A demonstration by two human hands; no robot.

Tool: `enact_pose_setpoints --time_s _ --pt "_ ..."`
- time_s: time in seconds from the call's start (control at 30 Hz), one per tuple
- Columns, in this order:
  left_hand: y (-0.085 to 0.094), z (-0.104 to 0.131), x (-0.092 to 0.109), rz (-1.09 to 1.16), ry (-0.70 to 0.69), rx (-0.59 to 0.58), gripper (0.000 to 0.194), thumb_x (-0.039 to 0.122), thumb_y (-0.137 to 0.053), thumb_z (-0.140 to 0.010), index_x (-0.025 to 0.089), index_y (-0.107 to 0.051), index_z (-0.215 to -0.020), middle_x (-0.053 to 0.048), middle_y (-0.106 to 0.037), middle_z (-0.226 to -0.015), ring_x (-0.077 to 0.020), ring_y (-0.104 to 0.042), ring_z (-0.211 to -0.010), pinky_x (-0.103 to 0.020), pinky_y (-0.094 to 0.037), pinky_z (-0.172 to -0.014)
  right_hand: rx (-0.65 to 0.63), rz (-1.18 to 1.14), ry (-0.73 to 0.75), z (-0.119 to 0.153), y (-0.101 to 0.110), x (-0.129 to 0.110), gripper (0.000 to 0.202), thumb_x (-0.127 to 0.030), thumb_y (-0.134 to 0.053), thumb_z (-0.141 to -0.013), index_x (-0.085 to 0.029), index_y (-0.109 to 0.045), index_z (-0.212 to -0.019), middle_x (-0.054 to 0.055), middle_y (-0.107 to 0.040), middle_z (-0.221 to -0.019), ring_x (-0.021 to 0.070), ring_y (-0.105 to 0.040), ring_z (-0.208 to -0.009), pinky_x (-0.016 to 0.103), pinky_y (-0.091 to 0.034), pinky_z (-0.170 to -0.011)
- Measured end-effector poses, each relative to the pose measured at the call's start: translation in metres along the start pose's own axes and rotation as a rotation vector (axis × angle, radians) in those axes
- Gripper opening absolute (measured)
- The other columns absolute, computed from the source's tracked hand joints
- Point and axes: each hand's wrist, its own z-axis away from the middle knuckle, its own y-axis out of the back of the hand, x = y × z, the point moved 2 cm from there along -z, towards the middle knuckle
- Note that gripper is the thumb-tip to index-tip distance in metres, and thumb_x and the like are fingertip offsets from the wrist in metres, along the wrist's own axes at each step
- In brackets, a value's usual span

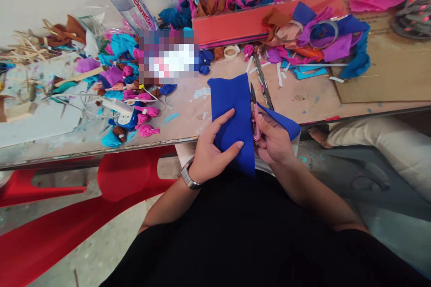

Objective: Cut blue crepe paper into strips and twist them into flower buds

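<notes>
A sheet of royal-blue fabric (232, 121) stretches between my hands at the table's front edge. My left hand (212, 154) grips its left side, with the thumb and one finger lying over the face and the other fingers hidden behind. In my right hand (274, 139) is a pair of pink thread snips (256, 119), dark blades pointing away from me, along the right edge of the sheet. Another blue flap (286, 124) spreads out past my right fingers. Whether the blades are closed on the fabric I cannot make out.
Knotted colourful fabric bundles (144, 112) and a power strip (127, 116) crowd the left. A water bottle (129, 2) stands behind. Tape rolls (323, 34) lie among scraps at right. A red chair (124, 175) is below left; another person's leg (370, 143) is at right.
</notes>
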Motion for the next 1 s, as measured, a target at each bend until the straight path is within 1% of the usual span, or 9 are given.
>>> enact_pose_setpoints --time_s 0.13,0.27,0.47,0.67,1.0 --pt "0.0009 -0.0002 0.0002 -0.007 0.005 0.014 0.074 0.036 -0.089 -0.093 0.026 -0.060 -0.160 -0.012 -0.067 -0.160 -0.0307 -0.067 -0.147 -0.050 -0.054 -0.129 0.001 -0.029 -0.019 0.0005 -0.0003 0.0013 0.050 -0.055 -0.106 -0.064 -0.025 -0.082 -0.095 -0.008 -0.056 -0.055 0.0041 -0.034 -0.041 0.018 -0.014 -0.034" --pt "0.0023 -0.0013 0.0004 -0.014 0.003 0.016 0.074 0.037 -0.088 -0.094 0.025 -0.059 -0.161 -0.012 -0.066 -0.161 -0.0305 -0.067 -0.147 -0.050 -0.054 -0.129 -0.037 -0.001 -0.024 0.0027 0.0014 0.0022 0.047 -0.058 -0.103 -0.070 -0.024 -0.080 -0.092 -0.008 -0.055 -0.053 0.0044 -0.034 -0.041 0.017 -0.016 -0.035" --pt "0.0031 -0.0018 0.0000 0.005 0.025 0.025 0.073 0.041 -0.086 -0.095 0.026 -0.059 -0.161 -0.012 -0.066 -0.161 -0.0315 -0.065 -0.148 -0.052 -0.053 -0.129 -0.048 0.014 -0.012 0.0049 0.0019 0.0013 0.045 -0.056 -0.101 -0.073 -0.023 -0.079 -0.094 -0.008 -0.056 -0.054 0.0047 -0.032 -0.042 0.019 -0.017 -0.036" --pt "0.0038 -0.0022 0.0013 0.002 0.031 0.012 0.073 0.041 -0.086 -0.095 0.027 -0.058 -0.162 -0.012 -0.065 -0.162 -0.0315 -0.065 -0.149 -0.052 -0.052 -0.130 -0.028 0.014 -0.025 0.0034 0.0028 0.0024 0.050 -0.056 -0.103 -0.070 -0.023 -0.080 -0.100 -0.008 -0.057 -0.054 0.0040 -0.032 -0.040 0.018 -0.019 -0.036" --pt "0.0041 -0.0022 0.0020 -0.005 0.008 0.016 0.073 0.039 -0.087 -0.095 0.026 -0.059 -0.161 -0.012 -0.066 -0.161 -0.0311 -0.065 -0.149 -0.051 -0.054 -0.130 -0.005 0.021 -0.028 0.0042 0.0028 0.0018 0.049 -0.058 -0.103 -0.069 -0.022 -0.078 -0.091 -0.007 -0.056 -0.052 0.0049 -0.032 -0.041 0.020 -0.017 -0.036"
